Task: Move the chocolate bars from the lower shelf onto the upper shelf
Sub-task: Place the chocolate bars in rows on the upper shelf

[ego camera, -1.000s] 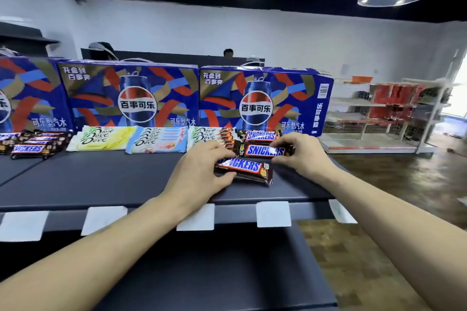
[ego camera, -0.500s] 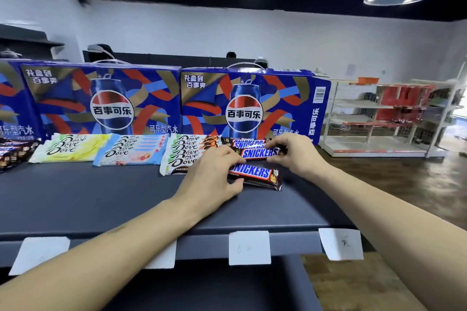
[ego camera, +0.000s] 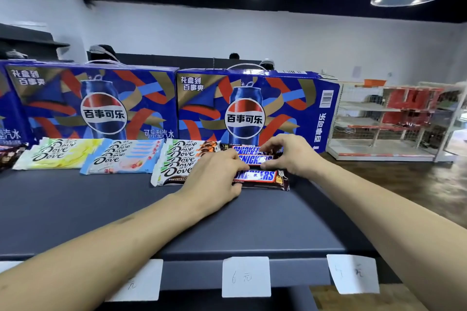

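Three Snickers bars lie in a row on the dark upper shelf [ego camera: 75,209], in front of the right Pepsi box. My left hand [ego camera: 217,174] grips the left end of the front Snickers bar [ego camera: 262,177], thumb at its near edge, and covers the left ends of the others. My right hand [ego camera: 290,154] pinches the right end of the middle Snickers bar [ego camera: 255,159] with curled fingers. The rear Snickers bar [ego camera: 246,150] lies just behind, partly hidden by my fingers. The lower shelf is almost out of view at the bottom.
Left of the Snickers lie stacks of Dove bars [ego camera: 177,161], a blue stack [ego camera: 121,159] and a green stack [ego camera: 55,153]. Tall Pepsi boxes [ego camera: 252,108] stand along the back. White price tags [ego camera: 246,276] hang from the shelf's front edge. Another shelving unit [ego camera: 391,121] stands far right.
The view has drawn closer and higher, so the lower shelf has dropped out of view. Both hands stay on the Snickers bars, which sit slightly nearer the Pepsi box.
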